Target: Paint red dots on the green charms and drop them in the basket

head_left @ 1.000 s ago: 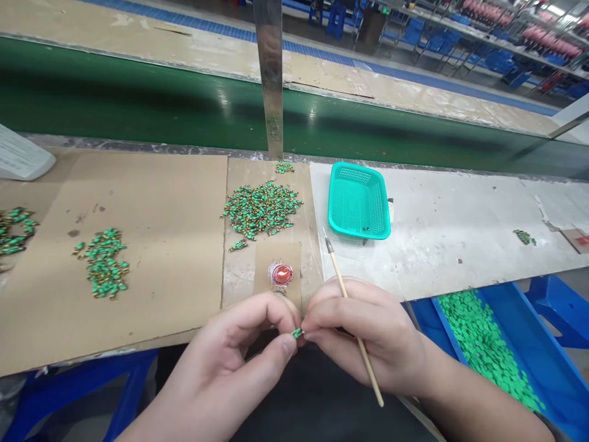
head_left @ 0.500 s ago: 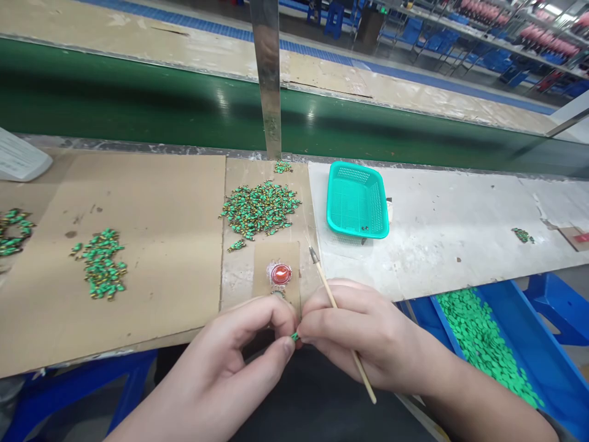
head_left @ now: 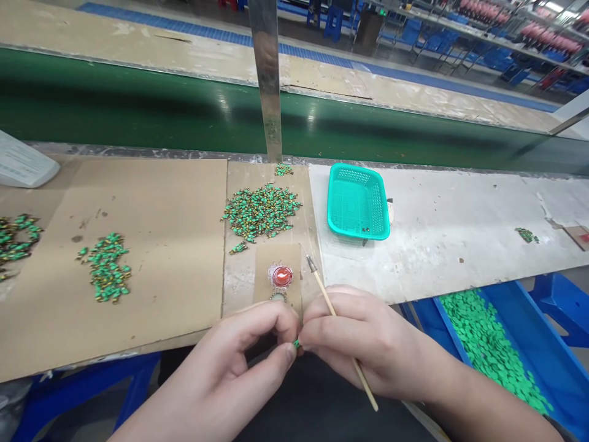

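Between thumb and forefinger, my left hand (head_left: pixel 257 347) pinches a small green piece (head_left: pixel 296 344), mostly hidden by the fingers. My right hand (head_left: pixel 356 334) meets it there, its fingertips touching the same piece. A thin wooden-handled paintbrush (head_left: pixel 324 294) is also gripped in my right hand, slanting with its tip up toward the table. Just beyond the hands, a small round dish of red paint (head_left: pixel 282 277) sits on a cardboard square (head_left: pixel 262 264). Farther off lies a heap of small green and gold figures (head_left: pixel 262 212); a single figure (head_left: pixel 238 247) lies at its near edge.
A turquoise basket (head_left: pixel 385 212) stands right of the heap. More figures (head_left: pixel 108 267) lie on the left cardboard (head_left: pixel 170 245), with another group (head_left: pixel 21 236) at far left. A blue bin (head_left: pixel 547 344) of green discs (head_left: pixel 497 347) is at lower right. A metal post (head_left: pixel 271 123) rises behind.
The view has shifted slightly, so the table contents sit a little lower. Both hands stay together at the small green piece, and the brush remains in my right hand.
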Available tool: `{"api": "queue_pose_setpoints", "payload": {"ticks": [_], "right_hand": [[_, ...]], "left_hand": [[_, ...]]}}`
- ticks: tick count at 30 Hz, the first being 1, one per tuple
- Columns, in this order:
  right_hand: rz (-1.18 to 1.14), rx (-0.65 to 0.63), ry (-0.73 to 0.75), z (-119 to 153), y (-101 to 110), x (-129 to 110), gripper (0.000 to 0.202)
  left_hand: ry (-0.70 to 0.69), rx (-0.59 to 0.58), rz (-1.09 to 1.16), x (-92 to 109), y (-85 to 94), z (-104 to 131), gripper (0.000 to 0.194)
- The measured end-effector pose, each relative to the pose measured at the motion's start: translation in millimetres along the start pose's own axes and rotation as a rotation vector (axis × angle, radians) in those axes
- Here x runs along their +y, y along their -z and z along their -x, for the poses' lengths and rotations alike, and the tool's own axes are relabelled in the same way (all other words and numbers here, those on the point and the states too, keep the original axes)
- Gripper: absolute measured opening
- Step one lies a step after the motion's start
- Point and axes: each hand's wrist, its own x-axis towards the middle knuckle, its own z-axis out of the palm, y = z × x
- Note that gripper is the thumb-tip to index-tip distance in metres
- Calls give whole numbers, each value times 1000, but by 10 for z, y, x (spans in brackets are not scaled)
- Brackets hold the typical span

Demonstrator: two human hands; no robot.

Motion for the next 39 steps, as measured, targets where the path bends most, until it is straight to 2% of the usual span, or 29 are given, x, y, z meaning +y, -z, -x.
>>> {"api": "queue_pose_setpoints", "payload": {"ticks": [7, 12, 17, 22, 26, 28, 31, 34, 37, 39], "right_hand": [[-37, 6, -9, 33, -16, 5, 17], [-49, 4, -6, 44, -22, 15, 17], [-86, 16, -6, 37, -49, 20, 16], [-78, 19, -33, 31, -61, 28, 18], [-20, 33, -47, 75, -60, 87, 12], [11, 85, -71, 116, -44, 122, 8], [45, 173, -117, 169, -2, 177, 7], [64, 233, -150, 176, 31, 231, 19], [39, 288, -185, 158, 46, 258, 40], [46, 325, -201, 164, 61, 264, 53]], "left_hand": [[-13, -60, -20, -7, 11, 5, 20], [-2, -48, -26, 11, -2, 1, 16], [37, -59, -7, 19, -5, -6, 22], [60, -77, 18, 103, -31, -58, 20], [2, -48, -69, 190, 19, -172, 19], [-39, 43, -226, 177, 102, -270, 22], [-69, 315, -480, 61, 305, -490, 24], [-86, 565, -687, -93, 541, -775, 18], [-63, 679, -837, -192, 695, -1005, 13], [-34, 719, -894, -218, 756, -1032, 11]]}}
